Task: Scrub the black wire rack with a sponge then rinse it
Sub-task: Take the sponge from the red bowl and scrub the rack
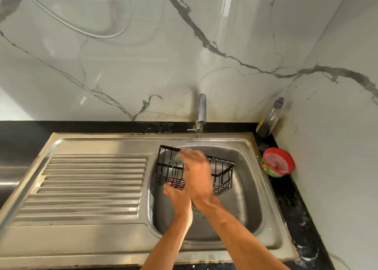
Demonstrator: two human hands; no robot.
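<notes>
The black wire rack (pixel 224 172), a small basket, is held tilted over the steel sink basin (pixel 241 214). My left hand (pixel 176 194) grips its near lower edge from below. My right hand (pixel 197 173), blurred by motion, crosses over the rack's middle and presses a green sponge (pixel 177 158) against the far left rim. A thin stream of water (pixel 198 140) falls from the tap (pixel 201 111) just behind the rack.
A ribbed steel draining board (pixel 88 188) fills the left side. On the black counter at the right stand a clear bottle (pixel 270 120) with a grey cap and a red-and-green tub (pixel 277 162). Marble-look wall tiles rise behind.
</notes>
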